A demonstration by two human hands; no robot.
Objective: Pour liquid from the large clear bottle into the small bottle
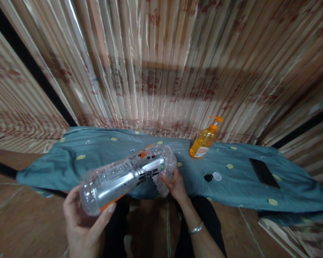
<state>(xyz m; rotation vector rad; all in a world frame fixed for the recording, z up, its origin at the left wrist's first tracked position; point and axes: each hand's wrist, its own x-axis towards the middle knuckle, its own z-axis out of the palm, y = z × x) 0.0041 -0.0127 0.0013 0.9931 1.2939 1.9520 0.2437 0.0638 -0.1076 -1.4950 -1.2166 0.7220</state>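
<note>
head view: a large clear plastic bottle point(123, 179) with a silver and orange label is held in two bare hands, above the near edge of the teal cloth-covered tabletop point(231, 191), left of its middle. the bottle is tilted, its long axis slanting from lower left, close to the wearer, up to the upper right. the lower-left end is cupped by the left hand point(82, 229), its fingers curved wide around the end, with the thumb pressed on the near side. the upper-right end is gripped by the right hand point(176, 184), its fingers set more narrowly and partly hidden. each end is thus nearest to the hand on its own side. beneath the bottle, beside the right hand, a pale jagged-edged piece point(160, 185) is seen; whether it is joined to the bottle cannot be told. towards the far edge, right of the middle, an orange pump bottle point(201, 144) is stood upright. nearer the front, a small black object point(208, 177) and a white disc point(217, 176) are placed side by side. a dark phone point(264, 173) is laid flat towards the right end.
</note>
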